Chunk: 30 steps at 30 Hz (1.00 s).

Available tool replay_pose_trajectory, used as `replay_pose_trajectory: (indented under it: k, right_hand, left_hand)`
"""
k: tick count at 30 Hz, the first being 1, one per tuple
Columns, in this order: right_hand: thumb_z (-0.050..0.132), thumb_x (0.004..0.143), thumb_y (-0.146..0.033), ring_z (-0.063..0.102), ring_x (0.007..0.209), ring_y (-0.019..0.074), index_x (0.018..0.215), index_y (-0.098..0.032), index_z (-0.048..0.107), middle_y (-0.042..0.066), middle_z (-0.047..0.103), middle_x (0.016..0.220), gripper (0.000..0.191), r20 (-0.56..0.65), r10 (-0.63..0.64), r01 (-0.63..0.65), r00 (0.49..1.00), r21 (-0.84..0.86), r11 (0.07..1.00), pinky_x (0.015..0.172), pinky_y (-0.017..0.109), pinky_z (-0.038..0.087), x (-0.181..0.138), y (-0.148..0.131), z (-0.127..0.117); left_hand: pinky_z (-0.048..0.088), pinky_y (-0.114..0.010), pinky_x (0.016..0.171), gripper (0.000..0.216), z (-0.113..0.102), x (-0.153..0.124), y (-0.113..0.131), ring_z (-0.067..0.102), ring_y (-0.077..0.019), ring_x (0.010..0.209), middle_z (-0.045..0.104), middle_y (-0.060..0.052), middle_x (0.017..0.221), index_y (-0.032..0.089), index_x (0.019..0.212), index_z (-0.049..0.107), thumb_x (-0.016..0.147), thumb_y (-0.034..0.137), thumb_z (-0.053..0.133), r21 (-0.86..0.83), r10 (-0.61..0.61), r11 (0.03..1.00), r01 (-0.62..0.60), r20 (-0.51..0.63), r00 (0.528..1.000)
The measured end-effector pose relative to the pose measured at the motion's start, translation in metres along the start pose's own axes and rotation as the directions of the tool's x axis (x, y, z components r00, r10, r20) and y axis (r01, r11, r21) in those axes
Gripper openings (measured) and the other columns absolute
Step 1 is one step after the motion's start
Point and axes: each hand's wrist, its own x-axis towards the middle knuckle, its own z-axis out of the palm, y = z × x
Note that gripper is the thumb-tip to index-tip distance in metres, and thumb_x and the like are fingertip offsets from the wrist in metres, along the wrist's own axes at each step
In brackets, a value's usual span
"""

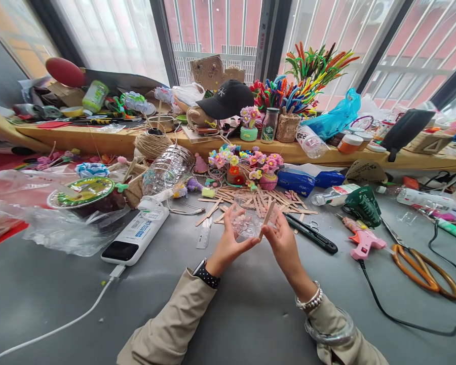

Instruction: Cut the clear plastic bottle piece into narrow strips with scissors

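Observation:
Between my two hands, above the grey table, is a clear plastic piece [246, 226], crumpled-looking and see-through, perhaps the bottom of a cut bottle. My left hand [228, 246] is closed round its left side, with the thumb reaching along the near edge. A wooden craft stick [267, 219] stands almost upright at the right side of the plastic. My right hand [283, 241] pinches this stick against the plastic. Just behind my hands, many loose craft sticks [215, 212] lie in a spread pile. A short clear ruler [203, 234] is left of my left hand.
A dark green utility knife [311, 233] lies right of my right hand. Farther right are a pink glue gun [363, 237] with a black cord and orange-handled scissors [425, 268]. A white power bank [137, 235] with a cable lies left. Pipe-cleaner flowers [247, 162] stand behind the sticks.

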Motion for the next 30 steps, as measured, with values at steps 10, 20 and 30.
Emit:
replay_pose_trajectory:
  k: [10,20,30]
  right_hand:
    - [0.062,0.071,-0.057,0.042,0.124,0.0308,0.136,-0.016,0.037,0.015,0.043,0.137,0.081,0.016,0.015,-0.015,1.000,0.002,1.000,0.099,0.046,0.039,0.000,0.001,0.000]
    - [0.053,0.077,-0.059,0.055,0.111,0.0282,0.125,-0.023,0.053,0.009,0.061,0.119,0.061,-0.002,0.203,-0.196,0.979,0.244,0.950,0.079,0.043,0.054,0.007,0.011,-0.003]
    - [0.058,0.072,-0.053,0.065,0.067,0.0203,0.083,-0.017,0.066,0.005,0.068,0.075,0.039,-0.072,0.187,-0.185,0.980,0.033,0.982,0.059,0.034,0.054,0.010,0.018,-0.009]
  left_hand:
    - [0.037,-0.049,0.099,0.098,0.001,0.001,0.001,0.044,-0.0303,0.121,0.033,-0.017,0.134,0.026,0.133,0.013,0.059,0.042,0.075,0.025,0.010,1.000,-0.009,-0.025,1.000]
    - [0.030,-0.050,0.102,0.098,-0.002,-0.001,-0.002,0.038,-0.0303,0.125,0.036,-0.020,0.132,0.020,0.134,0.010,0.063,0.044,0.072,0.335,0.121,0.940,-0.068,-0.140,0.983]
    - [0.034,-0.046,0.101,0.103,-0.002,0.003,0.003,0.043,-0.0294,0.122,0.038,-0.019,0.133,0.020,0.133,0.014,0.055,0.050,0.074,0.093,0.041,0.995,-0.025,-0.180,0.983]
